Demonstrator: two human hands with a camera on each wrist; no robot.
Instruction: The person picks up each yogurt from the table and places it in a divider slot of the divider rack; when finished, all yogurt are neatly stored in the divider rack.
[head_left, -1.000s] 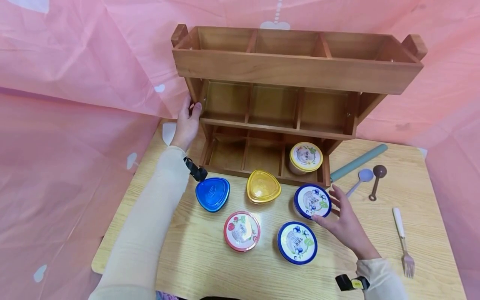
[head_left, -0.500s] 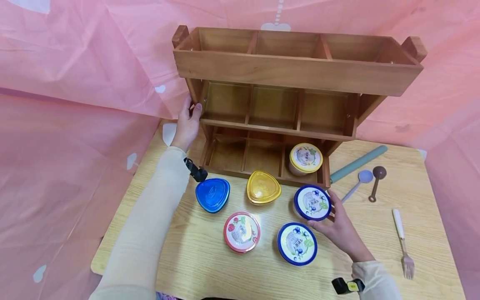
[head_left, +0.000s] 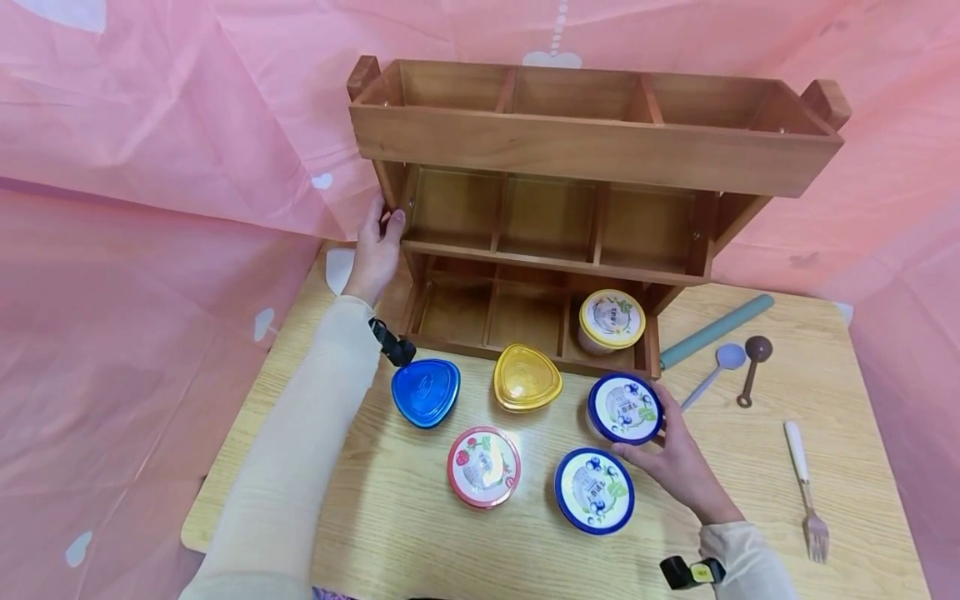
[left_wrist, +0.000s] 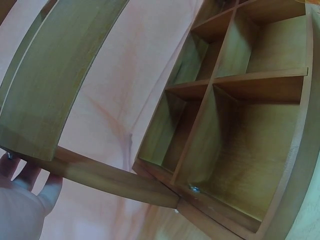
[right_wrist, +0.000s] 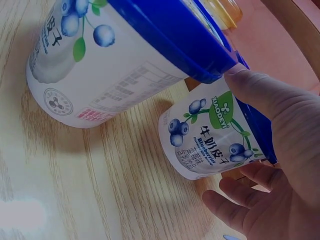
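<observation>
Since a second ago your right hand (head_left: pixel 672 460) had closed in from beside the rear blueberry yogurt cup (head_left: pixel 625 407) and now gripped it, thumb and fingers curled round its side. The cup stood on the table (head_left: pixel 862 467) just before the wooden shelf rack (head_left: pixel 592 150). The right wrist view alone showed its label and the front blueberry yogurt cup (right_wrist: pixel 107 60) just beside it. Your left hand (head_left: pixel 375 250) held the rack's left post; the left wrist view showed only its fingertips (left_wrist: pixel 27 175) at the wood.

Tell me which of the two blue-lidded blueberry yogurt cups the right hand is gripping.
The blue-lidded cup nearer the wooden rack; the right hand wraps it, the other stands free.
</observation>
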